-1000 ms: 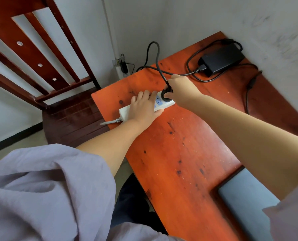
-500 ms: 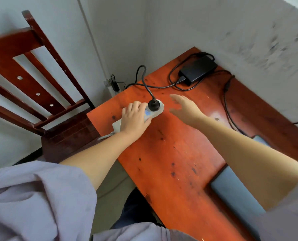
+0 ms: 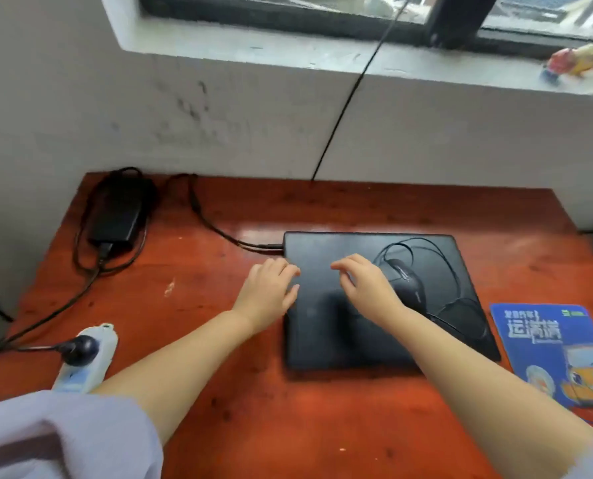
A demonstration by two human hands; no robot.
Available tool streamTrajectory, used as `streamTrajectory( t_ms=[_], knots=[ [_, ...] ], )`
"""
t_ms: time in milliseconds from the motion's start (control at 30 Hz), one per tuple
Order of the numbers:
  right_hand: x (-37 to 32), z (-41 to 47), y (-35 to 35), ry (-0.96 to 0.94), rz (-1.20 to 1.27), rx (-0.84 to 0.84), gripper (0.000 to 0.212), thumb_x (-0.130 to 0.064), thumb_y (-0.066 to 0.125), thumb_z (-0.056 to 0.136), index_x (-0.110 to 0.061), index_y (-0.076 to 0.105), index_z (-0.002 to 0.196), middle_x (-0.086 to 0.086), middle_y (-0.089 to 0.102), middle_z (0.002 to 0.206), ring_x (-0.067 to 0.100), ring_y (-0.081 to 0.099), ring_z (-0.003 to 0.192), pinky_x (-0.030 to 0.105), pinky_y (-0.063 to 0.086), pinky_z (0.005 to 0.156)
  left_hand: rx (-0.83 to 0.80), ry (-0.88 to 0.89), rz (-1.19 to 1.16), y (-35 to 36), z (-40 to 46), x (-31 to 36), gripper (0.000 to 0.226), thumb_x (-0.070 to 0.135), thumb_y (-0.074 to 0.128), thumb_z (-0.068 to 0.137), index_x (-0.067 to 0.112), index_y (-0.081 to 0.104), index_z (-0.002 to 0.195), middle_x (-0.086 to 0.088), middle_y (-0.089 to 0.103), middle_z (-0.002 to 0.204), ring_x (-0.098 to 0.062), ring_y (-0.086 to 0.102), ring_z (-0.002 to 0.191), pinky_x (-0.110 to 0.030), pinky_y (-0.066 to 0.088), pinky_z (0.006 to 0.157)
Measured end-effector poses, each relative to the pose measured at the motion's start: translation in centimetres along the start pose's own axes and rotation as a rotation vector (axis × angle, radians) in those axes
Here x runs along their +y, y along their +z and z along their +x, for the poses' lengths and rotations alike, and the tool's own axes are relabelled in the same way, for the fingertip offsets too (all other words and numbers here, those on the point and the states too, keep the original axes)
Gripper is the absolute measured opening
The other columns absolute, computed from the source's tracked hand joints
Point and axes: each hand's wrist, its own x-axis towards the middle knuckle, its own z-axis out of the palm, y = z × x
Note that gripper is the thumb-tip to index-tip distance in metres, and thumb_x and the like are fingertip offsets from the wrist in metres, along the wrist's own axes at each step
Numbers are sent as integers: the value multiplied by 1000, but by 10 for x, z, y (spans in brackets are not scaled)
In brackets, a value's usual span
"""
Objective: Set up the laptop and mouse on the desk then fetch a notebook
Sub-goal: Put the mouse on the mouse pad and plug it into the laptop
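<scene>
Both bare forearms reach forward from loose pale sleeves pushed up near the elbows, and they converge toward the middle. The left hand [image 3: 269, 292] is palm down, fingers loosely curled and slightly spread, gripping nothing. The right hand [image 3: 366, 288] hangs just beside it, also palm down, its fingers bent downward and empty. The two hands are near each other but apart.

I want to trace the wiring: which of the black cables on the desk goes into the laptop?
The cable from the black power adapter enters the closed laptop at its left rear corner. The mouse cable only lies coiled on the lid.
</scene>
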Motion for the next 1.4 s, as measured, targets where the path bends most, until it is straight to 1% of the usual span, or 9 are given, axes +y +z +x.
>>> streamTrajectory(
  t_ms=[200, 367, 533, 700, 767, 833, 1033, 1267, 1400],
  knots=[
    [75, -51, -44, 305, -5, 208, 28, -9, 52, 90, -9, 62, 116, 10, 59, 115, 29, 52, 112, 35, 43, 94, -232, 111, -148, 27, 42, 74, 42, 40, 44, 94, 14, 53, 125, -6, 60, 116, -27, 54, 111, -39, 43, 91],
    [92, -55, -33, 405, -156, -40, 72, -50, 54, 86, -20, 25, 145, 7, 42, 138, 29, 41, 124, 41, 43, 97, -372, -222, -167, 38, 80, 136, 44, 43, 48, 93, 6, 50, 117, -13, 52, 121, -31, 49, 115, -43, 45, 90],
    [106, -42, -35, 341, -154, -42, 76, -40, 56, 87, -19, 16, 148, 10, 43, 134, 30, 38, 122, 41, 45, 92, -493, -478, -207, 37, 108, 168, 28, 10, 52, 89, -1, 45, 114, -22, 55, 121, -39, 55, 111, -43, 47, 86],
    [145, -39, -84, 303, -29, 17, 71, -34, 56, 87, -18, 21, 147, 10, 41, 136, 28, 34, 126, 41, 44, 93, -448, -855, -852, 39, 139, 197, 21, -5, 35, 91, 5, 49, 79, -22, 63, 84, -23, 60, 47, -47, 59, 77],
    [166, -40, -112, 297, -1, 87, 71, -32, 57, 87, -16, 23, 147, 11, 40, 138, 29, 34, 127, 39, 39, 99, -462, -931, -1131, 41, 153, 225, 22, -2, 31, 97, 0, 53, 99, -21, 61, 103, -23, 56, 59, -48, 58, 79],
    [188, -42, -143, 293, 5, 183, 71, -29, 58, 87, -14, 24, 147, 13, 41, 138, 31, 35, 126, 37, 34, 102, -465, -966, -1324, 44, 171, 255, 29, 2, 28, 100, -1, 38, 127, -21, 55, 96, -27, 57, 67, -47, 58, 66],
    [272, -88, -206, 489, -1, 400, 71, -26, 60, 86, -16, 24, 147, 13, 46, 133, 31, 38, 119, 36, 36, 98, -469, -877, -1589, 71, 229, 343, 25, -1, 19, 98, 11, 40, 94, -14, 53, 81, -23, 58, 70, -39, 48, 65],
    [332, -177, -163, 737, -38, 154, 72, -32, 59, 87, -17, 22, 147, 10, 43, 138, 29, 38, 125, 37, 36, 103, -382, -758, -1292, 123, 260, 380, 28, 2, 32, 96, 18, 51, 84, -5, 55, 91, -18, 49, 81, -29, 39, 70],
    [335, -186, -147, 755, -164, 86, 72, -41, 57, 86, -20, 24, 146, 7, 44, 136, 25, 38, 126, 36, 38, 100, -323, -563, -961, 122, 259, 380, 30, 5, 33, 95, 12, 58, 111, -16, 62, 105, -18, 50, 67, -27, 35, 56]
  ],
)
